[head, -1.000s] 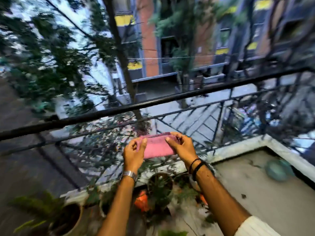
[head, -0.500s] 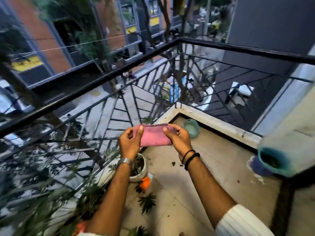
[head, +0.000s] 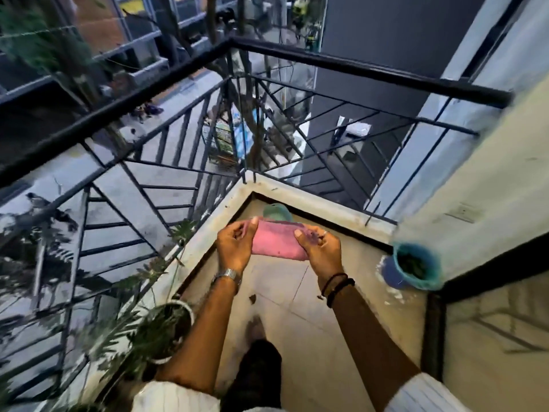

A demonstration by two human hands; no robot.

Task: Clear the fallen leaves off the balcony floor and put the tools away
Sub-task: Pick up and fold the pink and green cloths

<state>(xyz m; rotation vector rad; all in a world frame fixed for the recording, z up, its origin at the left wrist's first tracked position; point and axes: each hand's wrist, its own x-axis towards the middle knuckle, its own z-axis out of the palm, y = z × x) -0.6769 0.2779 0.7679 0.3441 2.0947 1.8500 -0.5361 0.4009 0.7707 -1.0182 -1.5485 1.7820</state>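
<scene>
Left hand (head: 234, 248) and right hand (head: 322, 251) are each pinching an end of the flat pink plastic dustpan (head: 279, 240), holding it above the beige tiled balcony floor (head: 297, 295). Few leaf scraps (head: 253, 298) are remaining; stowing tools appears pending.

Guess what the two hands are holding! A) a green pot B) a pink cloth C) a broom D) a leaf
B: the left hand and the right hand each grip one end of the pink cloth, held out flat above the floor.
</scene>
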